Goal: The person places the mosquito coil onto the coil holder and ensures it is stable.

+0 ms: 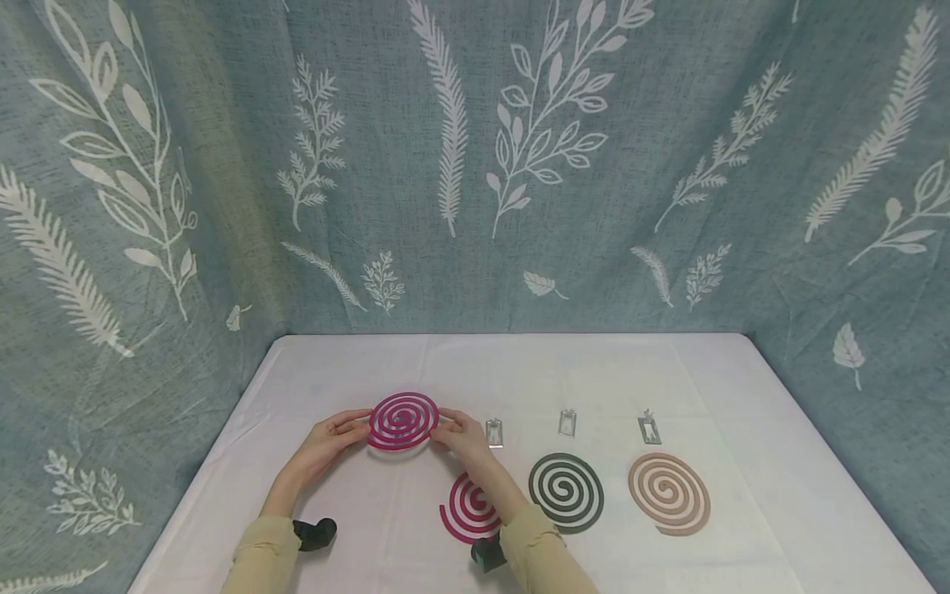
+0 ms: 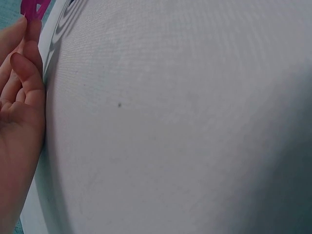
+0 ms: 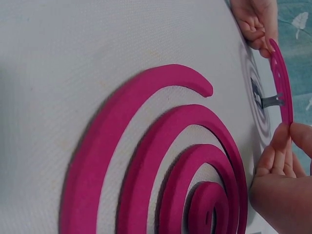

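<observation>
Both hands hold a magenta mosquito coil (image 1: 404, 418) level, a little above the table at the left. My left hand (image 1: 330, 441) pinches its left edge between thumb and fingers, and my right hand (image 1: 462, 437) pinches the right edge. Under the coil, the right wrist view shows a small metal stand (image 3: 271, 101) whose upright tip meets the coil near its middle. In the left wrist view only a bit of the magenta coil (image 2: 34, 9) shows at the fingertips. A second magenta coil (image 3: 84, 185) lies flat below my right forearm, which partly covers it in the head view.
A dark green coil (image 1: 566, 492) and a tan coil (image 1: 670, 493) lie to the right on the white table (image 1: 386, 355). Behind the coils, three metal stands lie in a row: left (image 1: 494, 423), middle (image 1: 567, 412), right (image 1: 649, 417). A blue-grey curtain (image 1: 475, 280) surrounds the table.
</observation>
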Demonstrator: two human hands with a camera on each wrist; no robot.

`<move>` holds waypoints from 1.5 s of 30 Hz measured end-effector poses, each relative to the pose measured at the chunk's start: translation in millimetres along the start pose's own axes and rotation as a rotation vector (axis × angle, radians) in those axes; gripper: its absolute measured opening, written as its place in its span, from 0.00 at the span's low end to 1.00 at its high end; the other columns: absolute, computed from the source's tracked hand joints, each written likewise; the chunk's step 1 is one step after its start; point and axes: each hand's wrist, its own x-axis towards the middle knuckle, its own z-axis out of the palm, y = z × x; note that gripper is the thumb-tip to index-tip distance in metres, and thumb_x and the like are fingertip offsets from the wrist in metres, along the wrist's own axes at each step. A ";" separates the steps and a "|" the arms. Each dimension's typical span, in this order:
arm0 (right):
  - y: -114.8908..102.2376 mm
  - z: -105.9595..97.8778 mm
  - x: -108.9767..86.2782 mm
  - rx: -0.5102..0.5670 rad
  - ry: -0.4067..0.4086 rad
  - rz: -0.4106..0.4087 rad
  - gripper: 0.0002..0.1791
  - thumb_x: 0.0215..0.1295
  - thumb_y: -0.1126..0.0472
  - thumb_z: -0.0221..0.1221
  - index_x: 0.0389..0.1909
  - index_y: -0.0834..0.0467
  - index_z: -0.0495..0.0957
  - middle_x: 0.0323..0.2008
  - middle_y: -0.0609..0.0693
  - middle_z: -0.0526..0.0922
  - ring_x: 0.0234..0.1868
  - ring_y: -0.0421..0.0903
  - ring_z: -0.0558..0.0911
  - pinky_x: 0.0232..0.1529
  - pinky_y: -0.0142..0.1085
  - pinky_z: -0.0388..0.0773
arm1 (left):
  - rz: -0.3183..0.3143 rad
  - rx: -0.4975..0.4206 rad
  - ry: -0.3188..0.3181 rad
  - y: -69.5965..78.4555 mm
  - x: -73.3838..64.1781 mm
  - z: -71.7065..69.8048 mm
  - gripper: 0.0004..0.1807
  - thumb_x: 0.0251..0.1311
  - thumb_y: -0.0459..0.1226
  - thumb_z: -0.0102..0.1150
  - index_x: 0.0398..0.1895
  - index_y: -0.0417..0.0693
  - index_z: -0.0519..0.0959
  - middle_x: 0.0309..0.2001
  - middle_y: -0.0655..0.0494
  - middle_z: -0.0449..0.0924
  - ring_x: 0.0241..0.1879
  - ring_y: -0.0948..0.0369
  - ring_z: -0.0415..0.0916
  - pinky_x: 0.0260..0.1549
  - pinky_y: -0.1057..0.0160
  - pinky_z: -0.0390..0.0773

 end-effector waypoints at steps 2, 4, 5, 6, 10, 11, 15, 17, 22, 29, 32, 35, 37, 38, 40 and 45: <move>0.2 -0.4 0.0 -0.003 -0.003 -0.001 0.28 0.59 0.64 0.60 0.62 0.62 0.69 0.35 0.52 0.85 0.33 0.36 0.79 0.54 0.42 0.75 | -0.001 0.004 0.001 0.0 0.0 0.0 0.31 0.63 0.42 0.58 0.65 0.34 0.64 0.38 0.66 0.79 0.41 0.77 0.74 0.45 0.80 0.72; 0.3 -0.7 0.1 -0.003 -0.006 -0.004 0.28 0.59 0.64 0.60 0.62 0.62 0.69 0.35 0.51 0.85 0.33 0.35 0.79 0.55 0.43 0.75 | 0.000 0.006 0.002 0.0 0.0 0.1 0.31 0.63 0.42 0.58 0.65 0.34 0.64 0.39 0.66 0.80 0.41 0.77 0.74 0.44 0.80 0.72; 0.4 -0.8 0.1 -0.002 -0.007 -0.005 0.28 0.59 0.64 0.60 0.62 0.62 0.69 0.35 0.51 0.85 0.33 0.35 0.79 0.55 0.43 0.75 | 0.000 0.006 0.001 0.0 0.0 0.1 0.31 0.63 0.42 0.58 0.65 0.34 0.64 0.39 0.66 0.80 0.41 0.77 0.74 0.44 0.80 0.72; 0.3 -0.8 0.1 0.000 -0.007 -0.006 0.28 0.59 0.64 0.60 0.62 0.62 0.69 0.35 0.51 0.85 0.33 0.35 0.79 0.55 0.42 0.75 | 0.001 0.006 0.002 0.1 0.0 0.2 0.31 0.63 0.42 0.58 0.65 0.34 0.64 0.39 0.66 0.80 0.41 0.77 0.74 0.44 0.80 0.72; 0.8 -0.7 0.3 0.003 -0.005 -0.008 0.27 0.59 0.64 0.60 0.61 0.62 0.69 0.35 0.51 0.85 0.33 0.36 0.80 0.54 0.41 0.76 | 0.001 0.003 0.005 0.4 0.0 0.4 0.31 0.63 0.42 0.58 0.65 0.34 0.65 0.39 0.66 0.80 0.41 0.77 0.74 0.44 0.80 0.72; 0.9 -0.6 0.4 0.003 -0.005 -0.007 0.27 0.59 0.64 0.60 0.61 0.62 0.70 0.35 0.52 0.85 0.34 0.36 0.80 0.54 0.42 0.76 | 0.002 0.000 0.008 0.4 0.1 0.4 0.31 0.63 0.42 0.59 0.64 0.34 0.65 0.38 0.66 0.80 0.41 0.77 0.74 0.44 0.80 0.73; 1.7 -0.4 1.0 0.002 -0.005 -0.011 0.27 0.60 0.63 0.60 0.61 0.62 0.70 0.36 0.53 0.85 0.35 0.38 0.81 0.54 0.43 0.75 | 0.000 0.013 0.013 0.5 0.3 0.0 0.32 0.62 0.43 0.59 0.65 0.35 0.65 0.39 0.65 0.81 0.41 0.77 0.74 0.44 0.80 0.72; 2.0 -0.3 1.3 0.001 -0.005 -0.015 0.27 0.60 0.63 0.60 0.61 0.62 0.70 0.35 0.53 0.85 0.35 0.38 0.81 0.54 0.43 0.75 | 0.001 0.017 0.013 0.7 0.3 -0.1 0.32 0.62 0.43 0.59 0.65 0.35 0.65 0.39 0.65 0.81 0.41 0.77 0.74 0.44 0.80 0.72; 1.7 -0.3 1.1 0.005 -0.004 -0.019 0.27 0.59 0.64 0.60 0.61 0.62 0.70 0.34 0.51 0.85 0.34 0.37 0.80 0.53 0.41 0.76 | 0.003 0.013 0.012 0.7 0.4 0.1 0.32 0.63 0.43 0.58 0.65 0.35 0.65 0.40 0.65 0.81 0.41 0.77 0.74 0.44 0.80 0.72; 1.6 0.0 0.4 -0.001 0.000 -0.013 0.27 0.59 0.64 0.60 0.61 0.62 0.70 0.35 0.53 0.85 0.35 0.37 0.80 0.55 0.43 0.75 | -0.006 0.023 0.018 0.9 0.0 0.9 0.31 0.63 0.44 0.58 0.65 0.35 0.65 0.42 0.63 0.81 0.41 0.77 0.74 0.44 0.81 0.72; 1.4 0.2 0.3 -0.007 0.003 -0.009 0.27 0.59 0.64 0.60 0.61 0.62 0.70 0.35 0.53 0.85 0.34 0.37 0.79 0.52 0.41 0.76 | -0.013 0.032 0.021 0.8 0.1 1.1 0.32 0.62 0.44 0.59 0.64 0.36 0.66 0.42 0.62 0.81 0.41 0.77 0.74 0.44 0.81 0.72; 1.4 0.4 0.4 -0.010 0.006 -0.006 0.27 0.58 0.64 0.60 0.60 0.62 0.71 0.33 0.51 0.84 0.33 0.37 0.78 0.46 0.35 0.76 | -0.014 0.039 0.020 0.7 0.1 1.3 0.31 0.62 0.44 0.59 0.64 0.37 0.66 0.42 0.61 0.80 0.42 0.77 0.73 0.44 0.81 0.72; 1.1 0.5 0.4 -0.006 0.008 -0.007 0.27 0.58 0.64 0.60 0.60 0.62 0.71 0.32 0.50 0.84 0.32 0.37 0.77 0.42 0.32 0.75 | -0.011 0.039 0.018 0.5 0.1 1.2 0.31 0.62 0.44 0.58 0.64 0.36 0.66 0.42 0.62 0.80 0.42 0.77 0.73 0.44 0.81 0.71; 1.0 0.5 0.2 -0.005 0.008 -0.011 0.27 0.58 0.65 0.60 0.60 0.62 0.71 0.32 0.50 0.84 0.32 0.37 0.77 0.41 0.31 0.74 | -0.008 0.040 0.016 0.4 0.0 1.3 0.31 0.63 0.44 0.58 0.64 0.36 0.66 0.42 0.62 0.80 0.42 0.77 0.73 0.44 0.81 0.71; 0.8 0.6 0.2 0.001 0.008 -0.008 0.27 0.58 0.64 0.60 0.60 0.62 0.71 0.31 0.49 0.84 0.31 0.37 0.77 0.39 0.30 0.74 | 0.000 0.041 0.019 0.2 -0.1 1.5 0.31 0.62 0.43 0.58 0.64 0.36 0.66 0.41 0.63 0.80 0.41 0.78 0.73 0.44 0.81 0.72; 1.5 0.9 0.3 0.007 0.009 -0.001 0.27 0.58 0.63 0.61 0.61 0.61 0.70 0.30 0.47 0.83 0.31 0.37 0.78 0.40 0.30 0.75 | 0.010 0.050 0.025 -0.5 0.1 1.9 0.31 0.62 0.43 0.59 0.64 0.35 0.66 0.39 0.65 0.80 0.41 0.78 0.73 0.44 0.81 0.72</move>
